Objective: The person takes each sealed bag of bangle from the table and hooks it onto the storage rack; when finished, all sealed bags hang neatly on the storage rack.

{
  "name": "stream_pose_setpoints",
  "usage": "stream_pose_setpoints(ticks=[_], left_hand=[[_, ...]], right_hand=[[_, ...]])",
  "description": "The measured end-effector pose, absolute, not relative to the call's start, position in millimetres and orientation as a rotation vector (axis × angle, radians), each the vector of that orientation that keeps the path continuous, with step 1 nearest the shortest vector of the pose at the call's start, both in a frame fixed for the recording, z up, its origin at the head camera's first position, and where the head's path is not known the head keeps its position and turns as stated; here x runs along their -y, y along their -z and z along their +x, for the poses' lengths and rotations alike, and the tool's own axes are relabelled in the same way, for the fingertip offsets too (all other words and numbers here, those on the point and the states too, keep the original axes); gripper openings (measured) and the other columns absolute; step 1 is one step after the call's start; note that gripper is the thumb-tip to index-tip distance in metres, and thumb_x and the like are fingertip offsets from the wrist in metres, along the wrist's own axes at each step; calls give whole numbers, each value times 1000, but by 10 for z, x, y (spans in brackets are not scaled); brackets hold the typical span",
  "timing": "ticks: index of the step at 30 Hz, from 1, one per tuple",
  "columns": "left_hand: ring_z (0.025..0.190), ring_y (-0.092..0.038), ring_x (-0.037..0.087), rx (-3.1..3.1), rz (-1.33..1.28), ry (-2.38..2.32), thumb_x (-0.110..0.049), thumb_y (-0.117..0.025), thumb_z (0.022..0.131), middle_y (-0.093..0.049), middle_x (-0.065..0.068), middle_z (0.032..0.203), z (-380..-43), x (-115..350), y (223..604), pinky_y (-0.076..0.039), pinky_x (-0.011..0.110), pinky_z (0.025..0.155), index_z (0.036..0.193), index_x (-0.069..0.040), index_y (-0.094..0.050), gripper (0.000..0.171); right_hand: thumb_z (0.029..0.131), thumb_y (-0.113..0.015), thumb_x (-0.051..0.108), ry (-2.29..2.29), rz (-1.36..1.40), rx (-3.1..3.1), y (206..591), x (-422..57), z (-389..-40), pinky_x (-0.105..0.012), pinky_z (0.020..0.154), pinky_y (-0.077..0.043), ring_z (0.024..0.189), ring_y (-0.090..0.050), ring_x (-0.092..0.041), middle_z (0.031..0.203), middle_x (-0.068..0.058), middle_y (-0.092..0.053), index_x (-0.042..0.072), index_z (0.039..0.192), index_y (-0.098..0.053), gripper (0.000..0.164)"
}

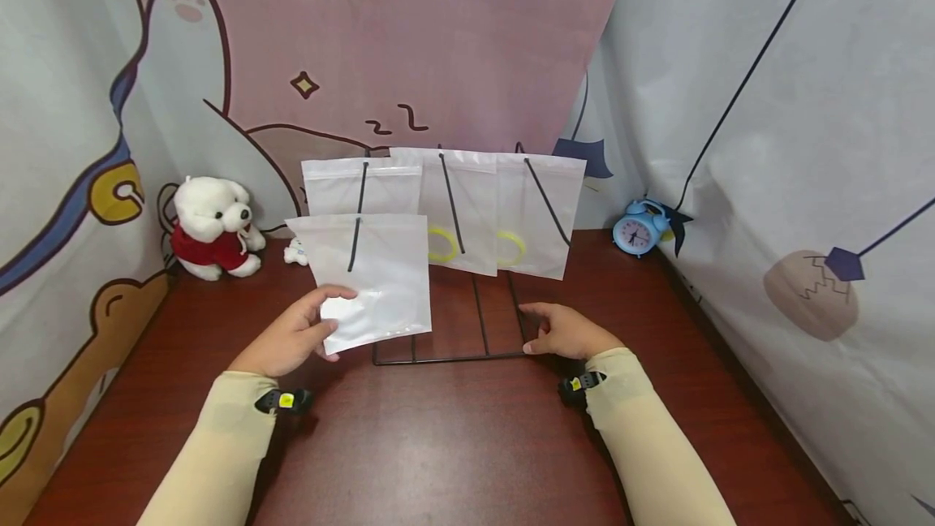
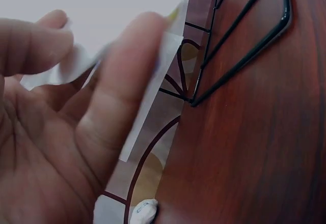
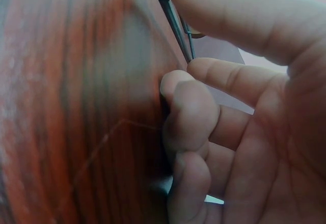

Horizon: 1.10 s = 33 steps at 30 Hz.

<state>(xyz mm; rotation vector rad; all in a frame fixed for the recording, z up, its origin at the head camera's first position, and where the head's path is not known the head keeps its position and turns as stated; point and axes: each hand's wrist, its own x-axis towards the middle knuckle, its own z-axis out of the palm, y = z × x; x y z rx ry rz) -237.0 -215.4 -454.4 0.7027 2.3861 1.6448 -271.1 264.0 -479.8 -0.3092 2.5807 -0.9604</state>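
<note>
My left hand [image 1: 285, 335] pinches the lower left edge of a white zip bag [image 1: 383, 291] between thumb and fingers. That bag hangs in front of another white bag [image 1: 329, 185], both threaded on the left prong of a black wire display rack [image 1: 453, 360]. In the left wrist view, the bag [image 2: 127, 0] passes between thumb and blurred index finger. Two more bags, a middle one [image 1: 463, 193] and a right one [image 1: 540, 209], hang on the other prongs. My right hand [image 1: 573, 331] grips the rack's front right base corner with thumb and forefinger.
A white plush bear in red [image 1: 212, 226] sits at the back left, beside a small white figure [image 1: 295, 252]. At the back right stands a blue alarm clock [image 1: 637, 230]. Printed curtains surround the brown table [image 1: 475, 445]. Yellow rings [image 1: 441, 244] show at two bags.
</note>
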Motion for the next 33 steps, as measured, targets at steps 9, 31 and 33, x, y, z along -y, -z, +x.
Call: stream_pose_setpoints(ticks=[9,31,33], left_hand=[[87,-70,18,-2376,748,-1851,12,-49,104,-59,30,117,-2426,2134,4589,-66,42,68,150,-1,-46,48],[97,-64,11,-2440,612,-2193,18,-43,101,-60,19,135,-2473,2072,4727,-64,28,80,152,5,-42,53],[100,-64,10,-2439,622,-2177,18,-43,101,-58,22,138,-2486,2079,4741,-64,28,81,153,5,-41,54]], right_hand=[[89,-86,18,968,-310,-2568,4774,-2641,-2699,-29,58,-42,65,-51,-15,71,-1,-57,11,158,-48,79],[89,-86,17,968,-305,-2565,4824,-2654,-2708,-29,61,-44,69,-55,-14,73,-1,-59,13,157,-50,77],[89,-86,17,961,-303,-2571,4818,-2650,-2711,-29,62,-44,69,-55,-15,74,-1,-60,14,157,-51,77]])
